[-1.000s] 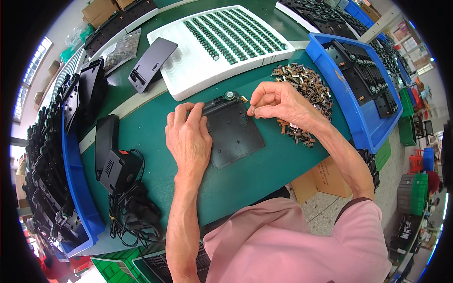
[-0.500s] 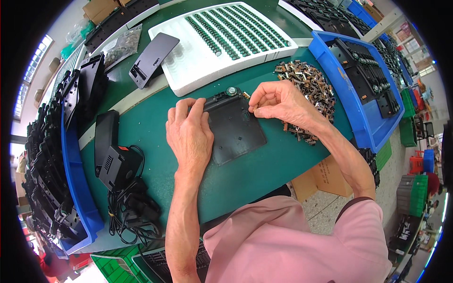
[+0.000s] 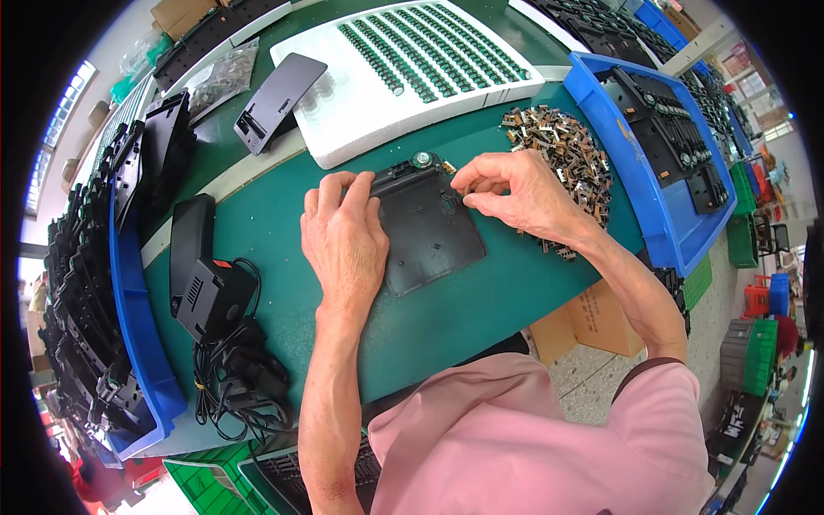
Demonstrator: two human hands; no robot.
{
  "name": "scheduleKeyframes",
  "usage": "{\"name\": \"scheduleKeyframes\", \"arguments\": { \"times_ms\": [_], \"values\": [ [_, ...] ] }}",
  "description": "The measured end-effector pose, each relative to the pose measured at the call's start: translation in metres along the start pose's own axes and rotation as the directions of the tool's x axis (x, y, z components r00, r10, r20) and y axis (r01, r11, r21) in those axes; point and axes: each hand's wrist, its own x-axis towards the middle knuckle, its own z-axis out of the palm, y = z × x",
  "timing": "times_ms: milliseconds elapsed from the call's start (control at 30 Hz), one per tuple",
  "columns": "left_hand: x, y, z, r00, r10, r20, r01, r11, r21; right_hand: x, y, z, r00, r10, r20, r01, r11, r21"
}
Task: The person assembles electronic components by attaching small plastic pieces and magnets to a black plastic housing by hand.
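Observation:
A flat black plastic panel (image 3: 427, 242) lies on the green table, with a raised strip along its far edge. On that strip sits a small round metal-topped part (image 3: 421, 160), and a small brass-coloured part (image 3: 449, 167) shows at the far right corner. My left hand (image 3: 343, 236) is curled over the panel's left side and grips it against the table. At the panel's right edge, the fingers of my right hand (image 3: 515, 190) are pinched together; what they hold is hidden. A pile of small metal-and-brown slide switches (image 3: 562, 163) lies just beyond that hand.
A white foam tray (image 3: 343, 129) with rows of small green parts stands at the back, a grey cover (image 3: 279, 94) leaning on it. Blue bins (image 3: 661, 219) of black panels flank the table. A black power adapter (image 3: 215, 300) with coiled cables lies at left.
My right hand's pinched fingers have shifted very slightly at the panel's right edge. My left hand and the panel stay in place.

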Motion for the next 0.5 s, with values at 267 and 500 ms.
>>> {"name": "scheduleKeyframes", "arguments": {
  "times_ms": [267,500],
  "values": [
    [0.0,0.0,0.0,1.0,-0.022,0.016,0.023,1.0,-0.015,-0.003,0.005,-0.003,0.982,-0.183,-0.041,0.176,0.976,-0.124],
    [0.001,0.002,-0.003,0.999,-0.025,0.024,0.025,1.0,0.015,-0.005,-0.002,-0.008,1.0,0.02,-0.017,-0.022,0.988,-0.152]
  ]
}}
